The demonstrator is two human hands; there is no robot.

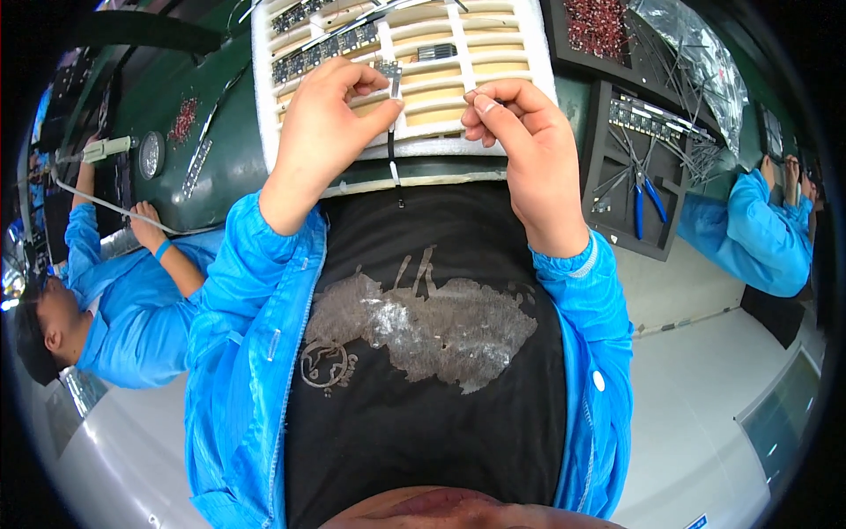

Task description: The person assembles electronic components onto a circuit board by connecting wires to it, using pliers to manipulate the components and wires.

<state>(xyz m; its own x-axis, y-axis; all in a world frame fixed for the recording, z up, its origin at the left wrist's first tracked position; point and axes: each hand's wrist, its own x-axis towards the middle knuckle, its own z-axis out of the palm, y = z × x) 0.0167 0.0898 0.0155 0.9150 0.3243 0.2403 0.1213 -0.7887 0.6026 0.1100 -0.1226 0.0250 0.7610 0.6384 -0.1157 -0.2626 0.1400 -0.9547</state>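
My left hand [322, 128] pinches a small dark circuit board [389, 70] between thumb and fingers, above the near part of a white slotted foam tray [267, 115]. From that board a narrow black strip [393, 145] hangs past the tray's near edge. To its right, my right hand [539, 145] has thumb and index fingertips pressed together over the tray; whatever is between them is too small to make out. Rows of circuit boards [326, 53] fill the tray's left slots, and a dark part [437, 52] lies in a slot between my hands.
At the right, a black tray [608, 234] holds blue-handled pliers [650, 207], boards and thin strips. Behind it lie small red parts [599, 31] and a clear plastic bag [696, 53]. Co-workers in blue sit at the left [132, 317] and right [758, 229].
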